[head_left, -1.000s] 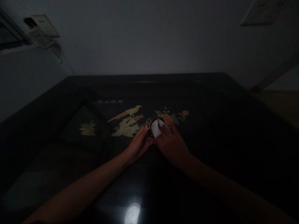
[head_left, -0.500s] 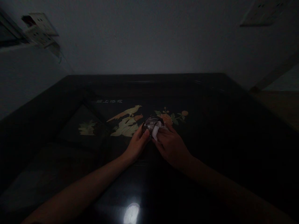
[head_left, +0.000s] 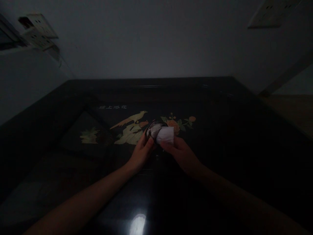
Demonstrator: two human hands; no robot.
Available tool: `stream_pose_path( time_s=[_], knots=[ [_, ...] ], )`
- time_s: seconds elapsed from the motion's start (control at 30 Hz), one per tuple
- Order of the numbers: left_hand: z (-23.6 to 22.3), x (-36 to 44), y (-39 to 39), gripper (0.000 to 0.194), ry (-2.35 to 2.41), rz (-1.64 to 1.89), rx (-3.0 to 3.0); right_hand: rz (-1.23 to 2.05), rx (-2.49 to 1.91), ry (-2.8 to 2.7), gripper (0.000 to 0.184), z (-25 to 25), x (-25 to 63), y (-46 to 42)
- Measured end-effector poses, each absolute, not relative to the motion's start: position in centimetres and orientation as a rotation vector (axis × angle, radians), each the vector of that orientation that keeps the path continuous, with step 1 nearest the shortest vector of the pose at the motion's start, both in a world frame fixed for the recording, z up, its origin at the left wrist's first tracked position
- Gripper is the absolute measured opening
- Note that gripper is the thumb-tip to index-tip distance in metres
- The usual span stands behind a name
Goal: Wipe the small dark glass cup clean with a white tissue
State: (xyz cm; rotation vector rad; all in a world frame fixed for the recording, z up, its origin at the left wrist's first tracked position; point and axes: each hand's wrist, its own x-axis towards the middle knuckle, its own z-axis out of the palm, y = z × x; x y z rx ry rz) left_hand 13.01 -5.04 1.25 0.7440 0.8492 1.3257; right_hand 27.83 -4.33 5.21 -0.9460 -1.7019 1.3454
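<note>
The scene is very dim. Both hands meet over the middle of a glossy black table (head_left: 220, 130) with an inlaid bird and flower picture (head_left: 132, 125). My left hand (head_left: 141, 151) pinches the dark rim of what looks like a pair of glasses (head_left: 152, 129). My right hand (head_left: 181, 153) presses a white cloth (head_left: 166, 135) against it, fingers closed on the cloth. The cloth covers the right part of the rimmed object.
A pale wall rises behind the table. White wall sockets (head_left: 36, 31) are at the upper left and another plate (head_left: 271, 14) at the upper right. A light reflection (head_left: 138, 223) shines on the table's near edge. Wood flooring (head_left: 293, 107) shows at the right.
The white cloth, earlier bunched under my right fingers, now lies spread wider over the object. Both hands have lifted and turned slightly; the rimmed object has tilted leftward.
</note>
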Motion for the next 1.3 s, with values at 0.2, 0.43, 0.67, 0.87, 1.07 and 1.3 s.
stream_pose_path(
  time_s=[0.2, 0.43, 0.67, 0.87, 1.07, 1.3],
  knots=[
    [1.4, 13.2, -4.8, 0.053, 0.851, 1.306, 0.746, 1.098, -1.005, -1.939, 0.025, 5.1, 28.2, -4.1],
    [1.4, 13.2, -4.4, 0.046, 0.826, 1.354, 0.697, 0.145, -0.880, -2.507, 0.024, 4.4, 28.6, -3.8],
    [1.3, 13.1, -4.1, 0.047, 0.717, 1.352, 0.564, -0.088, -0.719, -2.567, 0.036, 5.1, 29.6, -3.0],
    [2.0, 12.8, -3.9, 0.047, 0.663, 1.354, 0.487, 0.272, -0.757, -2.262, 0.034, 6.3, 29.8, -3.4],
    [2.2, 12.3, -3.8, 0.051, 0.686, 1.341, 0.445, 0.639, -1.220, -1.681, 0.035, 7.3, 30.8, -3.0],
    [2.7, 12.9, -4.4, 0.052, 0.624, 1.336, 0.483, 1.081, -1.167, -1.235, 0.040, 2.7, 31.7, -2.1]
  ],
)
